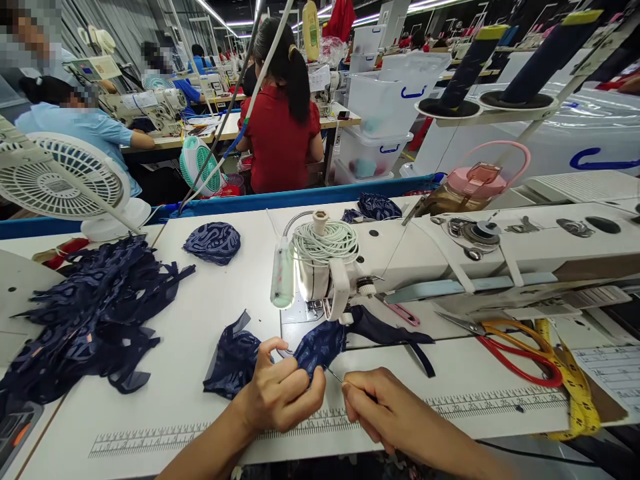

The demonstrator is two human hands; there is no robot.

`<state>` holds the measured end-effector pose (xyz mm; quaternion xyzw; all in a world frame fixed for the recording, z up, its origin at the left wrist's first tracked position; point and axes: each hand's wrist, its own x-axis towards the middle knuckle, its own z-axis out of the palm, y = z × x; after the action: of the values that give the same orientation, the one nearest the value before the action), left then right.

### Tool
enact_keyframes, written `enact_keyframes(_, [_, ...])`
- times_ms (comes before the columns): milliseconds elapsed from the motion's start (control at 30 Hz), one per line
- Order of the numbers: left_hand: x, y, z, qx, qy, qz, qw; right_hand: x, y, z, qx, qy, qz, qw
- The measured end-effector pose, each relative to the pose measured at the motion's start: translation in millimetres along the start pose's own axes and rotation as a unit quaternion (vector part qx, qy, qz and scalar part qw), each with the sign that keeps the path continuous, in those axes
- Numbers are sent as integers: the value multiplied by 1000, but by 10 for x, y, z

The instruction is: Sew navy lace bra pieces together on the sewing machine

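A navy lace garment piece with cup shapes [320,350] lies in front of the sewing machine's needle area [316,307]. My left hand [283,390] is closed on its near edge, with the fingers curled. In my right hand [380,403] is a thin metal pointed tool [334,375]; the fist hides its handle, so I cannot tell its exact kind. The tool's tip reaches the lace beside my left fingers. A dark strap [390,330] trails from the piece to the right, under the machine head.
Navy pieces are heaped [100,307] at the left, and a lace cup [213,242] lies behind. Scissors [525,343] and a yellow tape measure [580,393] lie at the right. A fan [65,177] stands back left. Co-workers sit beyond the table, one in a red shirt [280,143].
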<state>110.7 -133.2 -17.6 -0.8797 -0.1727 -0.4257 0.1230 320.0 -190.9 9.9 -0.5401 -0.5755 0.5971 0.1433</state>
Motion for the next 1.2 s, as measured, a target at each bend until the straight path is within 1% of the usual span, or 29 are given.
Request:
enact_keyframes(133, [4,-12,11,-11,-3,-9,1000,12,-3,27,44,23,-26,998])
enact_keyframes(200, [5,-14,12,-17,-3,-11,1000,16,2,34,53,23,-31,998])
enact_keyframes(333, [-22,-7,13,-27,0,-9,1000,29,21,38,36,19,-28,999])
enact_keyframes(400, [-55,-6,31,-43,-9,-5,999,41,16,36,19,19,-31,999])
enact_keyframes(433, [-74,-7,46,-53,-14,-6,998,47,7,32,4,29,-37,999])
enact_keyframes(500, [-107,-12,80,-72,-28,-28,997,60,-20,14,-36,76,-57,995])
enact_keyframes(567, [-124,-16,111,-94,-47,-74,992,70,-46,-14,-84,133,-75,985])
enact_keyframes(600, [-126,-18,122,-107,-57,-98,988,73,-56,-28,-107,149,-80,980])
enact_keyframes(667, [-121,-17,135,-144,-83,-134,977,76,-64,-48,-146,153,-83,974])
enact_keyframes(800, [-117,-7,152,-228,-120,-168,952,81,-68,-47,-211,152,-102,960])
enact_keyframes(900, [-103,-7,161,-252,-133,-188,940,98,-80,-38,-272,163,-125,940])
enact_keyframes(967, [-72,-13,154,-265,-128,-200,935,123,-78,-36,-318,176,-137,921])
enact_keyframes(1033, [-29,-20,137,-317,-119,-226,913,158,-57,-24,-365,183,-136,903])
enact_keyframes(1067, [-6,-24,127,-359,-116,-243,894,175,-40,-11,-389,177,-130,895])
enact_keyframes(1133, [32,-32,111,-446,-119,-275,843,200,-10,25,-430,160,-113,882])
enact_keyframes(1200, [55,-43,100,-505,-136,-302,797,187,-4,50,-455,152,-101,872])
